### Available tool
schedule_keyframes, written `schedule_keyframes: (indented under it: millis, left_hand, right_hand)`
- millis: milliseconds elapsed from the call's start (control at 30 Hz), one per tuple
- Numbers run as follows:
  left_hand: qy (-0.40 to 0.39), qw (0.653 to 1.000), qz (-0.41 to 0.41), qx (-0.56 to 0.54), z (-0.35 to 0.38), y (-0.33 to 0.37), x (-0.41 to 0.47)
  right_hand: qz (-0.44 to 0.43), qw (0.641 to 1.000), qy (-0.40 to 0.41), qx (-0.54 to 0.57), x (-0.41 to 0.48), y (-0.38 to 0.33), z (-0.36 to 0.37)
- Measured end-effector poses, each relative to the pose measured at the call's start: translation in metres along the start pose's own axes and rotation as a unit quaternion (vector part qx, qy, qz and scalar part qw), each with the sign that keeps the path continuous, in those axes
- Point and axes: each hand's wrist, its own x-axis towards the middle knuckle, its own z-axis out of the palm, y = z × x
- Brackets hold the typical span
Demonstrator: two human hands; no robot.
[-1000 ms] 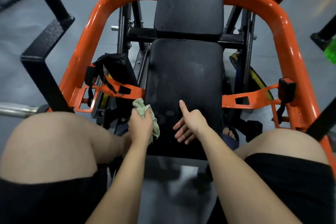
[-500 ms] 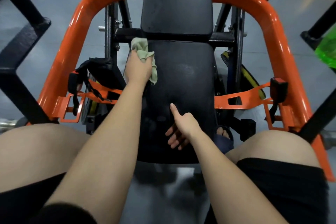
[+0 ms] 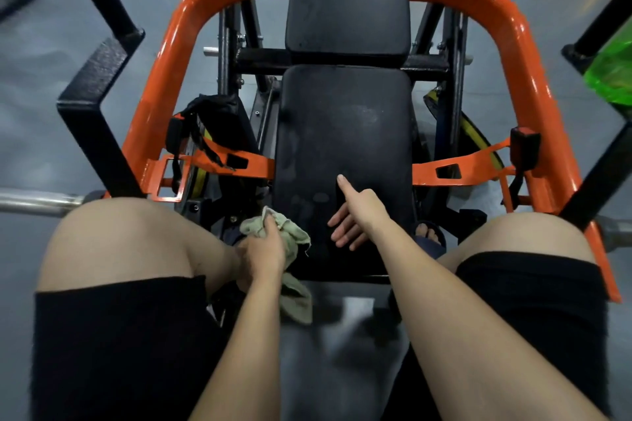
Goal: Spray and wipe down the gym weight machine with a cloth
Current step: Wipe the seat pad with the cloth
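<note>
Fingers [image 3: 272,226] of the left hand [image 3: 265,251] bunch the cloth [image 3: 295,237], swept back near; pad [image 3: 342,133] ahead looks wiped; right hand [image 3: 359,215] lies spread flat.

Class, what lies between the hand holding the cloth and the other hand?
Head view: only bare black seat pad lies between the left hand, gripping the cloth, and the right hand.

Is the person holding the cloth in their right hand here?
No, the left hand grips the green cloth, while the right hand rests empty on the black seat pad.
</note>
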Motion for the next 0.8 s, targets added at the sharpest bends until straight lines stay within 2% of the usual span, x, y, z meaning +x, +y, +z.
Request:
schedule_keyframes:
  millis: [100, 167, 267, 367, 433, 533, 667, 733, 800]
  left_hand:
    - [0.076, 0.994, 0.07, 0.047, 0.005, 0.004, -0.025]
    - [0.099, 0.985, 0.134, 0.049, 0.013, 0.005, -0.042]
    - [0.076, 0.958, 0.261, 0.086, 0.03, 0.006, -0.042]
    - [0.058, 0.922, 0.306, 0.23, 0.045, 0.014, -0.03]
    - [0.067, 0.894, 0.347, 0.275, 0.05, 0.016, -0.021]
    - [0.074, 0.88, 0.393, 0.257, 0.049, 0.016, -0.006]
    - [0.085, 0.874, 0.404, 0.255, 0.051, 0.017, -0.006]
    - [0.081, 0.853, 0.457, 0.24, 0.049, 0.015, -0.007]
    - [0.037, 0.821, 0.524, 0.222, 0.046, 0.011, -0.012]
  right_hand:
    - [-0.015, 1.0, -0.006, 0.0, 0.0, 0.004, -0.002]
    - [-0.021, 1.0, -0.011, 0.003, 0.003, 0.006, -0.003]
    - [-0.034, 0.999, -0.003, 0.014, 0.008, 0.011, -0.003]
    - [-0.035, 0.999, 0.006, 0.037, 0.013, 0.015, -0.004]
    - [-0.029, 0.998, 0.003, 0.048, 0.016, 0.015, -0.004]
    - [-0.024, 0.999, 0.001, 0.046, 0.02, 0.015, -0.005]
    - [-0.031, 0.999, 0.01, 0.036, 0.022, 0.017, -0.003]
    - [-0.03, 0.999, 0.007, 0.044, 0.022, 0.017, -0.004]
    - [-0.027, 0.998, -0.008, 0.058, 0.019, 0.015, -0.008]
